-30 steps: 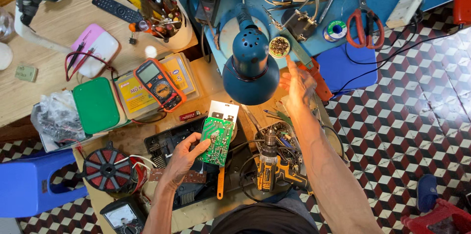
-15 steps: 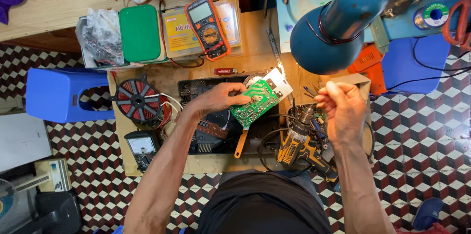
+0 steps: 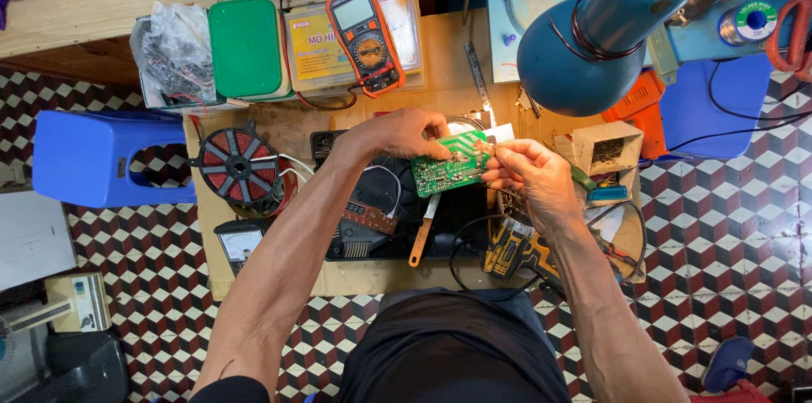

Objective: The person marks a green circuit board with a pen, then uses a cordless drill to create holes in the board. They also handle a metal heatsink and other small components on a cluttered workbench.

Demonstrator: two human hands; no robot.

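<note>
The green circuit board (image 3: 451, 165) is held above the counter (image 3: 271, 128) between both grips: the left hand (image 3: 404, 134) clamped on its upper left edge, the right hand (image 3: 526, 173) pinching its right end. Below it lies an opened black appliance (image 3: 397, 217); a copper coil (image 3: 241, 164) sits left of the left grip, a blue lamp (image 3: 605, 27) above the right

The board (image 3: 451, 164) is green with pale tracing. Far left, a green box (image 3: 245, 48) sits beside an orange-and-black meter (image 3: 364, 38). The coil (image 3: 241, 164) is red and black, the stool (image 3: 89, 158) blue, the lamp (image 3: 609, 27) blue. The worktop (image 3: 279, 128) is pale wood. The floor (image 3: 727, 225) bears a red, black and white cube pattern.
</note>
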